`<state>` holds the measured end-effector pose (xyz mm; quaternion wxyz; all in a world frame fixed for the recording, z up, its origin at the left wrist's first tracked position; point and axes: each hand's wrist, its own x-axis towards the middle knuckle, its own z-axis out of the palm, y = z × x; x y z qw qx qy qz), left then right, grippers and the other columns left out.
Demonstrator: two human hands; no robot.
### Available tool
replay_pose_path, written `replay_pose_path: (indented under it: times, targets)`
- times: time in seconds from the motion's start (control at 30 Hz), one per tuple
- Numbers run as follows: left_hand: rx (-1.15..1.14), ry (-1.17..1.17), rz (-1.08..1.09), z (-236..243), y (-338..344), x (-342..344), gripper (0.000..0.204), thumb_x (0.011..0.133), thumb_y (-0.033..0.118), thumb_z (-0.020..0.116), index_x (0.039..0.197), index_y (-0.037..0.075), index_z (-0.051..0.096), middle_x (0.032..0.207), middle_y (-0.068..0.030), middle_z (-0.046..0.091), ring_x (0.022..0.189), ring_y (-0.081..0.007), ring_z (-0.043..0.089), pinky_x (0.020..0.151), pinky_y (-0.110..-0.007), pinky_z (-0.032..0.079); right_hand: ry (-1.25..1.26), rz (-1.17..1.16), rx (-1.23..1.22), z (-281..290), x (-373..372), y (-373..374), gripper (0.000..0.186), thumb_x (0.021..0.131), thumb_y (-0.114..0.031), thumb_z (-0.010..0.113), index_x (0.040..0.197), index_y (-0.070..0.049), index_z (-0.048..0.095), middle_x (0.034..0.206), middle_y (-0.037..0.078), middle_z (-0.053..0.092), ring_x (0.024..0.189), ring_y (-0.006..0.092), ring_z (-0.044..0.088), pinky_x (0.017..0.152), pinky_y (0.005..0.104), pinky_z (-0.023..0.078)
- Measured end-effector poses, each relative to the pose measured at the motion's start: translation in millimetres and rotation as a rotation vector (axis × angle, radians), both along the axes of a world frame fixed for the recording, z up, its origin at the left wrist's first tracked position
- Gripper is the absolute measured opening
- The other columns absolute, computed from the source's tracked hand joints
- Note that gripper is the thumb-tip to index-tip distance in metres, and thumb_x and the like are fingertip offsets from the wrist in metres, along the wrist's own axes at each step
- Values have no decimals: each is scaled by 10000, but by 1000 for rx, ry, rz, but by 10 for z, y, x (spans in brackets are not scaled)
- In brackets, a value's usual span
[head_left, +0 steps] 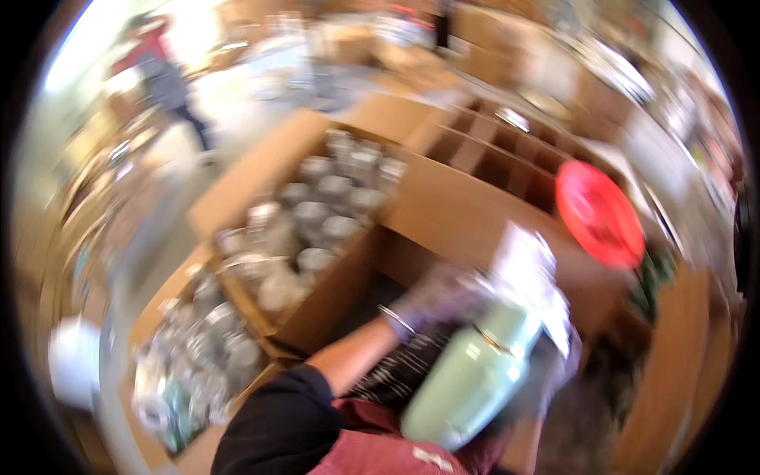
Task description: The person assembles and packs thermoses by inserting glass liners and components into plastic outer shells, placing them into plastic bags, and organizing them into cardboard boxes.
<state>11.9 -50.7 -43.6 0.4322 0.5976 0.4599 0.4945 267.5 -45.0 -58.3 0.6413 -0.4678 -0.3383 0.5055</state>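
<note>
I record a pale green vase (pixel 467 376), tilted, with a gold-coloured band at its neck and its lower end near a dull red apron (pixel 360 453). The gloved left hand (pixel 445 297), a bracelet at its wrist, is at the shiny wrap (pixel 522 257) about the vase's top; blur conceals the finger contact. The right hand (pixel 565 366) is mostly hidden at the vase's right side. Ahead I note an open carton (pixel 321 321) of clear glassware (pixel 317 214), and a divided carton (pixel 483 202) beside a round red dish (pixel 599 214). Another person (pixel 162 75) stands at upper left, well apart.
</note>
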Motion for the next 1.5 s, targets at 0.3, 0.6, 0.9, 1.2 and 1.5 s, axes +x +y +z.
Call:
replay_pose_path:
  times: [0.3, 0.6, 0.9, 1.2, 1.5]
  targets:
    - [412, 366, -576, 86, -775, 425, 91, 764, 122, 696, 741, 99, 611, 661, -88, 599, 617, -294, 580, 581, -384, 443, -1161, 499, 1024, -78, 611, -462, 445, 912, -295, 545, 1243, 1, 538, 1314, 243, 493, 1215, 367, 485, 1001, 523, 390]
    - [903, 318, -522, -63, -999, 683, 131, 907, 208, 601, 912, 86, 648, 683, -110, 546, 651, -283, 576, 581, -395, 470, -1568, 311, 1152, -309, 770, -573, 381, 795, -165, 588, 1126, 24, 577, 1177, 224, 529, 1139, 394, 513, 1016, 526, 393]
    - [414, 283, 61, 139, -1007, 186, 285, 905, 277, 635, 1052, 34, 663, 952, -123, 675, 822, -285, 673, 742, -351, 535, -1485, 276, 641, -191, 438, -777, 282, 610, -62, 634, 882, -3, 591, 1059, 158, 551, 1082, 373, 508, 1036, 540, 366]
    - [376, 167, -237, 9, -1243, 232, 320, 868, 291, 700, 1094, 66, 675, 916, -118, 650, 751, -247, 655, 625, -319, 527, -1287, 458, 521, -276, 650, -1574, 246, 634, -71, 671, 867, -36, 599, 976, 122, 584, 1002, 339, 557, 976, 535, 423]
    - [-79, 119, -814, 70, -1672, 456, 236, 910, 223, 663, 1112, 104, 694, 1079, -80, 685, 1025, -234, 632, 915, -400, 491, -1246, 370, 345, 281, 958, -1200, 300, 787, -32, 648, 1086, -18, 641, 1069, 177, 603, 994, 350, 590, 897, 442, 475]
